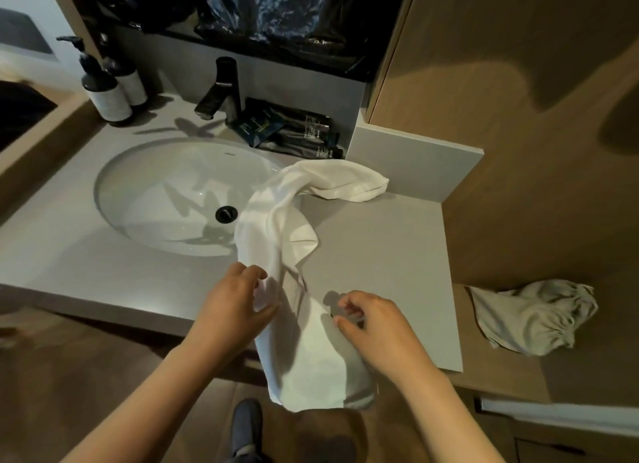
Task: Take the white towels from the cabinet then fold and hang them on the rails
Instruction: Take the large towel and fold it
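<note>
One white towel (pixel 297 255) is out, strung unfolded across the vanity counter (pixel 380 255) at 3 o'clock from the sink (pixel 138 172). Left hand (pixel 231 310) pinches its edge; right hand (pixel 377 328) grips lightly. Folding barely started, no rails visible.

Plain white towel (pixel 297 255), grey countertop (pixel 380 255), black drain (pixel 226 214), black faucet (pixel 221 89).

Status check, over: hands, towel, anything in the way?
Left hand pinching white towel. Right hand on it. Towel unfolded, trailing off counter. Nothing blocking.
</note>
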